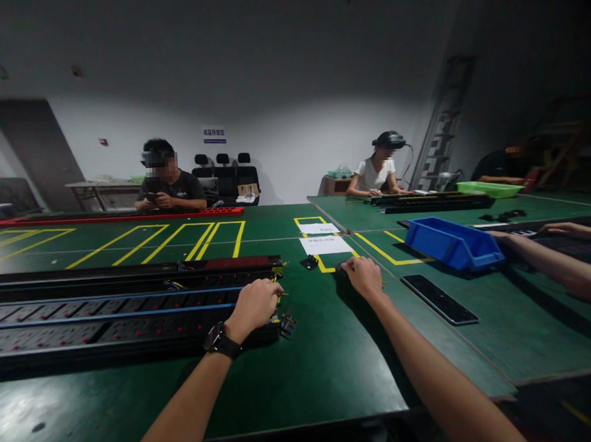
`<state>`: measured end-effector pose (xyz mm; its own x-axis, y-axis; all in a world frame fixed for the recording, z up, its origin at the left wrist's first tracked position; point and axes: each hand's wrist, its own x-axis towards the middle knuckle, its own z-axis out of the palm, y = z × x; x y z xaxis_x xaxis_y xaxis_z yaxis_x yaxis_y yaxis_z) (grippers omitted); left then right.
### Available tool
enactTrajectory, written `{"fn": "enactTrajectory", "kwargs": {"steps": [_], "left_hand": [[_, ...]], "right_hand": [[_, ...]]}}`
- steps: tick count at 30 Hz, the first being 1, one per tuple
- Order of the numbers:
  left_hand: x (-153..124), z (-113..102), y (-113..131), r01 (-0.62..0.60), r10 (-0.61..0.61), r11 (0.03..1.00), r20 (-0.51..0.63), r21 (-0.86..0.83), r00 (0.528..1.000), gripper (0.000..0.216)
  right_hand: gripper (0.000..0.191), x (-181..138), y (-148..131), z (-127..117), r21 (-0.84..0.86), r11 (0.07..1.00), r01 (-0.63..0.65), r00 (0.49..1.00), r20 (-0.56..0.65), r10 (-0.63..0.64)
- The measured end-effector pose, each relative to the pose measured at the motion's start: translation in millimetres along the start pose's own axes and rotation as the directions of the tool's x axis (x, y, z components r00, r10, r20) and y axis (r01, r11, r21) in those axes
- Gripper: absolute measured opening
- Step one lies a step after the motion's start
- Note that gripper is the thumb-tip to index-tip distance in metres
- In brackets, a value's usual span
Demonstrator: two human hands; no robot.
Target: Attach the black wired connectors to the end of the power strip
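Observation:
My left hand (257, 308), with a black watch (221, 341) on its wrist, is at the right end of long black power strips (146, 323). Its fingers are curled closed, and what they grip is hidden; short yellow wire ends show around them. A small black end piece (288, 325) hangs off the strip's end beside the hand. My right hand (365, 275) rests low over the green table with its fingers closed at a small dark thing (342, 271) too unclear to name. Left of it lies another small black part (309, 263).
White paper sheets (327, 245) lie on the green table (335, 372) among yellow tape lines. To the right are a phone (439, 299), a blue bin (452, 243) and another person's arms (553, 258). Two people sit across the table; a green tray (491, 189) stands at far right.

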<state>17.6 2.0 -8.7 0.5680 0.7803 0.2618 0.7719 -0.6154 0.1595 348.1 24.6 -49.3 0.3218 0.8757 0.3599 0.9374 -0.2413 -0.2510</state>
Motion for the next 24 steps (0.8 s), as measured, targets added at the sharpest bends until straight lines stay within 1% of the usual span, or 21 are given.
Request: {"fn": "enactTrajectory", "kwargs": {"steps": [9, 18, 22, 24], "left_hand": [[-0.1, -0.4, 0.6, 0.007, -0.007, 1.0, 0.013, 0.003, 1.0, 0.034], [0.1, 0.3, 0.6, 0.003, -0.003, 1.0, 0.01, 0.007, 1.0, 0.035], [0.4, 2.1, -0.2, -0.004, 0.004, 1.0, 0.004, 0.009, 1.0, 0.035], [0.4, 3.0, -0.7, -0.008, 0.008, 1.0, -0.001, 0.007, 1.0, 0.035]], "right_hand": [[0.03, 2.0, 2.0, -1.6, -0.02, 0.999, 0.027, 1.0, -0.015, -0.028], [0.025, 1.5, -0.2, -5.1, -0.022, 0.999, 0.046, 0.999, 0.002, -0.046], [0.024, 3.8, 0.8, -2.5, 0.028, 0.996, 0.086, 0.996, -0.042, -0.085], [0.022, 5.0, 1.4, -1.6, 0.073, 0.993, 0.088, 0.995, -0.059, -0.083]]}}
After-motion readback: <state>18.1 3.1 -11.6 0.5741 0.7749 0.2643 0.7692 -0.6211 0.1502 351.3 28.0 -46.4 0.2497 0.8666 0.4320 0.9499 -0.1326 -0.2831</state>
